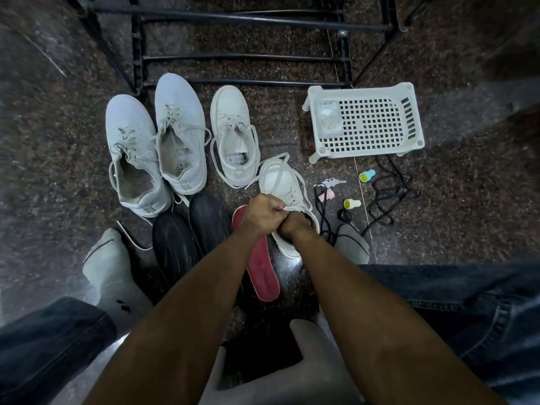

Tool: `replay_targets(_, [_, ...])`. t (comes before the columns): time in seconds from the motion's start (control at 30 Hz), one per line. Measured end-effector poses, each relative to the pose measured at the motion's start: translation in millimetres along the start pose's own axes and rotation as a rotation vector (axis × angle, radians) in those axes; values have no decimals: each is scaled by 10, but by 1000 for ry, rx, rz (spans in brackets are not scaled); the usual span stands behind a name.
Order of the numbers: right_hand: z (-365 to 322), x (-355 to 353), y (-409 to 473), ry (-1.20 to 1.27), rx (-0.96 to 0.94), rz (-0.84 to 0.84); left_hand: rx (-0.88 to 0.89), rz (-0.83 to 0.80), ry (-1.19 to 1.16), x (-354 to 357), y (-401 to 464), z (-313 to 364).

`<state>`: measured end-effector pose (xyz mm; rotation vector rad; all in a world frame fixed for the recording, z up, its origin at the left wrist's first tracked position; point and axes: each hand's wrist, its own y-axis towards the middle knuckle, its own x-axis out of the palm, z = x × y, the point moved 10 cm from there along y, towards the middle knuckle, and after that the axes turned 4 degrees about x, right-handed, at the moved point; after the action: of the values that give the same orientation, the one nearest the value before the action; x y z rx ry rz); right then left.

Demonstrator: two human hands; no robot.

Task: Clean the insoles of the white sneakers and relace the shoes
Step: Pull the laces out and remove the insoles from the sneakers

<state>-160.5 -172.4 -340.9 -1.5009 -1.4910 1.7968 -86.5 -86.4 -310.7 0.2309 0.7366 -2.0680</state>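
Observation:
A white sneaker (pixel 285 185) lies on the floor in front of me, its lace loose over the toe. My left hand (pixel 261 214) is curled into a fist and grips the tongue or collar at the shoe's opening. My right hand (pixel 296 225) reaches into the opening, fingers hidden inside. A red insole (pixel 261 264) lies on the floor just left of this shoe. Its white partner (pixel 233 135) stands upright further away, laced loosely. Two larger pale sneakers (pixel 157 141) stand side by side at the left.
Two black insoles (pixel 190 238) lie under my left forearm. A white perforated basket (pixel 365 121) sits at the right, with black laces (pixel 385 194), two small capped bottles (pixel 352 203) and keys near it. A black rack (pixel 242 54) stands behind. My socked feet flank the shoes.

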Motion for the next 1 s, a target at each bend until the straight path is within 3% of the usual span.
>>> replay_targets(0.33, [146, 26, -65, 43, 92, 87, 30, -9, 18, 6, -7, -58])
replay_targets(0.6, [-55, -117, -140, 79, -141, 62, -25, 7, -19, 36, 34, -88])
replay_targets(0.73, [-26, -165, -153, 94, -130, 97, -18, 24, -44, 36, 0, -90])
replay_targets(1.0, [51, -301, -261, -97, -80, 310, -9, -4, -48, 74, -35, -120])
